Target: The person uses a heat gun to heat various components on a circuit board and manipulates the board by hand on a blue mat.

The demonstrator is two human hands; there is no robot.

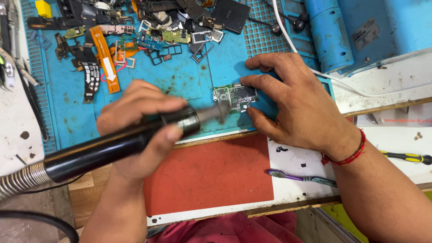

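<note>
A small green circuit board [235,96] lies on the blue work mat [180,81] near its front edge. My right hand [292,101] rests on the mat with fingertips and thumb holding the board's right side. My left hand [135,126] grips a black hot-air tool handle [112,146] with a metal hose at its rear. The tool's grey nozzle [213,114] points at the board's left edge, very close to it.
Flex cables, frames and phone parts [135,31] lie heaped at the mat's back. A blue machine [360,27] stands at back right with a white cable. A red pad [211,173], a purple toothbrush [299,177] and a yellow-handled screwdriver [407,157] lie nearer me.
</note>
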